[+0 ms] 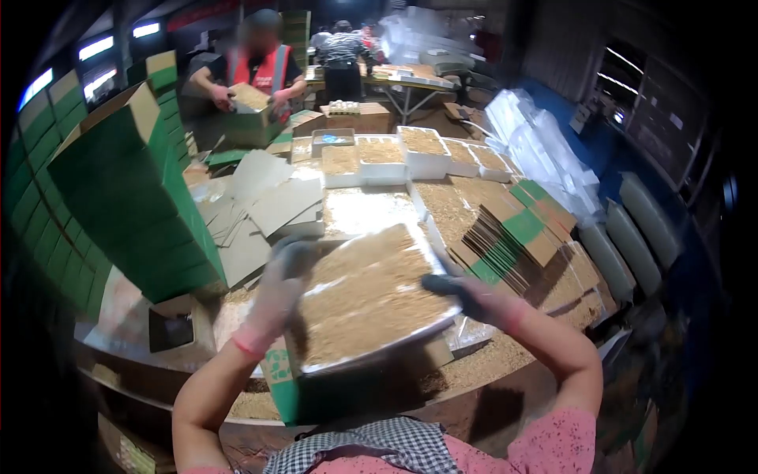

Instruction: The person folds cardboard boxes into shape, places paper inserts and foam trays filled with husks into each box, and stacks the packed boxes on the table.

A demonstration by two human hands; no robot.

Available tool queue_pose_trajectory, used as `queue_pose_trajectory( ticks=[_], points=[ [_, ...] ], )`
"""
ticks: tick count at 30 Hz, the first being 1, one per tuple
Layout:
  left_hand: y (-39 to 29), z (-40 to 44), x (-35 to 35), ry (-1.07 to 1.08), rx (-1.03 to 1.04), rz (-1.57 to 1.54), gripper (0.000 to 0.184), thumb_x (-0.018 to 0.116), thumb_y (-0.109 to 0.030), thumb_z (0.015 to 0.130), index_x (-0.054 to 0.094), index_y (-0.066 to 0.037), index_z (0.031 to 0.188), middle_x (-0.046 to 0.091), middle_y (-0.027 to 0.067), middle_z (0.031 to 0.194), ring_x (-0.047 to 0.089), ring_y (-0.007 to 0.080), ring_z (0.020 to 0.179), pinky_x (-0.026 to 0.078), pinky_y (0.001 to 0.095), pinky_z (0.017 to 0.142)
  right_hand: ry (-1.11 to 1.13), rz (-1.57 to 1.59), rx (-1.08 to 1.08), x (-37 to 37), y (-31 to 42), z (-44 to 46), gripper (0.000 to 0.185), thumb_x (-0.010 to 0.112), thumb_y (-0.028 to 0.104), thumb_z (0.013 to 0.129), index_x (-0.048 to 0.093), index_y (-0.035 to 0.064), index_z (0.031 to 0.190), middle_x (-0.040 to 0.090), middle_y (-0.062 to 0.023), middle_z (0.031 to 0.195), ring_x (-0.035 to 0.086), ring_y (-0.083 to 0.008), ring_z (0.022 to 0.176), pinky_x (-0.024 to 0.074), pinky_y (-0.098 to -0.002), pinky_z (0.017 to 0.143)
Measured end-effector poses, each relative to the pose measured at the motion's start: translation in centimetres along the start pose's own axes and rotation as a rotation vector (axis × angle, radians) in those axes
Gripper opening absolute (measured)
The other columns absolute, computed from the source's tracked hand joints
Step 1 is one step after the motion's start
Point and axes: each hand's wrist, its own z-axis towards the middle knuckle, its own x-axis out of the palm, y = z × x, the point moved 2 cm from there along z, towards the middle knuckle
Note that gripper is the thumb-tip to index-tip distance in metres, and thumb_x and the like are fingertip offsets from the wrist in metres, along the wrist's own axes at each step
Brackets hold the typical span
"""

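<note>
A white tray filled with brown, sawdust-like material (359, 304) hangs tilted between my two gloved hands. My left hand (283, 288) grips its left edge, the dark fingertips at the upper left corner. My right hand (474, 299) holds the right edge, dark fingers over the rim. Directly below the tray is an open green and brown carton (283, 379), mostly hidden under it. Some of the tray's underside and the fingers beneath it are out of sight.
Grey cardboard sheets (288, 207) and tall green cartons (146, 189) are at the left. Filled white trays (426, 162) line the table's back. Flattened green-brown cartons (505, 245) lie at the right. Across the table, a person in a red vest (272, 69) handles another carton (249, 126).
</note>
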Motion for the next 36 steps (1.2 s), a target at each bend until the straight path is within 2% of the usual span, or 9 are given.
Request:
queue_pose_trajectory(
  ticks=[5,9,12,15,19,22,25,33,36],
  points=[
    [3.3,-3.1,-3.9,0.0,0.058,0.051,0.051,0.043,-0.009,0.072,0.052,0.006,0.12,0.054,0.0095,0.118,0.049,0.0165,0.111,0.036,0.0246,0.098,0.2,-0.825,0.327,3.5,-4.7,7.2,0.022,0.059,0.021,0.084,0.063,-0.0005,0.085,0.065,-0.0173,0.077,0.064,-0.0276,0.071,0.051,-0.0367,0.061],
    [4.9,-4.2,-5.4,-0.075,-0.127,-0.005,0.052,0.044,-0.009,0.07,0.053,0.004,0.12,0.055,0.0106,0.116,0.05,0.02,0.11,0.038,0.0282,0.097,0.614,-2.119,-0.014,7.7,-5.6,11.1,0.038,0.07,0.045,0.074,0.073,0.0171,0.101,0.069,-0.0072,0.102,0.066,-0.0233,0.094,0.0525,-0.041,0.072],
    [7.8,-4.4,-6.9,-0.077,-0.108,-0.002,0.052,0.053,-0.018,0.076,0.052,0.005,0.122,0.055,0.0098,0.115,0.052,0.0182,0.106,0.04,0.0277,0.094,0.397,-2.195,-0.475,9.8,-7.7,11.5,0.05,0.067,0.056,0.073,0.07,0.0124,0.097,0.069,-0.0032,0.093,0.067,-0.0222,0.085,0.0517,-0.0374,0.071],
    [6.7,-5.1,-6.6,-0.05,-0.068,0.116,0.082,0.062,-0.065,0.076,0.052,0.003,0.121,0.05,0.0129,0.126,0.045,0.0232,0.121,0.032,0.0333,0.104,-0.33,-1.094,-0.76,5.5,-4.6,7.9,0.032,0.07,0.037,0.078,0.064,0.0107,0.096,0.066,-0.009,0.09,0.064,-0.0233,0.083,0.0514,-0.0367,0.073],
    [8.2,-4.5,-6.3,-0.098,-0.061,0.119,0.047,0.057,-0.02,0.076,0.053,0.002,0.117,0.047,0.013,0.13,0.041,0.0245,0.125,0.026,0.0336,0.108,-1.124,-0.915,-0.487,-13.0,-14.8,11.5,0.053,0.072,0.035,0.078,0.054,0.0008,0.115,0.057,-0.0194,0.108,0.055,-0.0329,0.104,0.0432,-0.0403,0.093],
    [12.4,-3.9,-7.7,-0.171,-0.142,-0.049,0.049,0.048,-0.002,0.065,0.055,0.002,0.114,0.048,0.012,0.131,0.039,0.0236,0.129,0.026,0.0311,0.108,-1.008,-1.158,0.393,-17.4,-21.4,12.7,0.094,0.067,0.059,0.073,0.034,-0.0041,0.135,0.039,-0.0255,0.139,0.04,-0.0409,0.126,0.0405,-0.0422,0.098],
    [10.3,-3.3,-6.9,-0.182,-0.185,0.028,0.049,0.049,-0.002,0.066,0.055,0.001,0.114,0.049,0.0119,0.129,0.04,0.0236,0.129,0.026,0.0311,0.108,-0.877,-1.168,0.455,-19.7,-23.0,16.6,0.091,0.063,0.062,0.074,0.043,-0.0075,0.128,0.043,-0.031,0.135,0.045,-0.038,0.125,0.0442,-0.0408,0.094],
    [8.3,-3.1,-6.2,-0.165,-0.312,-0.029,0.041,0.053,-0.011,0.072,0.057,0.001,0.111,0.056,0.0075,0.115,0.048,0.0151,0.113,0.037,0.026,0.097,-0.515,-1.255,0.227,-19.3,-7.7,15.6,0.053,0.045,0.051,0.089,0.062,0.0051,0.111,0.062,-0.0163,0.117,0.059,-0.0305,0.11,0.0471,-0.0401,0.091],
    [10.1,-2.4,-8.2,-0.105,-0.19,0.066,0.041,0.052,-0.015,0.071,0.061,0.0,0.108,0.056,0.0092,0.118,0.049,0.0186,0.113,0.037,0.0248,0.095,-0.825,-1.625,-0.404,-13.5,-0.3,15.7,0.02,0.057,0.033,0.087,0.068,0.0192,0.097,0.064,-0.0091,0.086,0.065,-0.0265,0.076,0.0527,-0.0391,0.066]
  ],
)
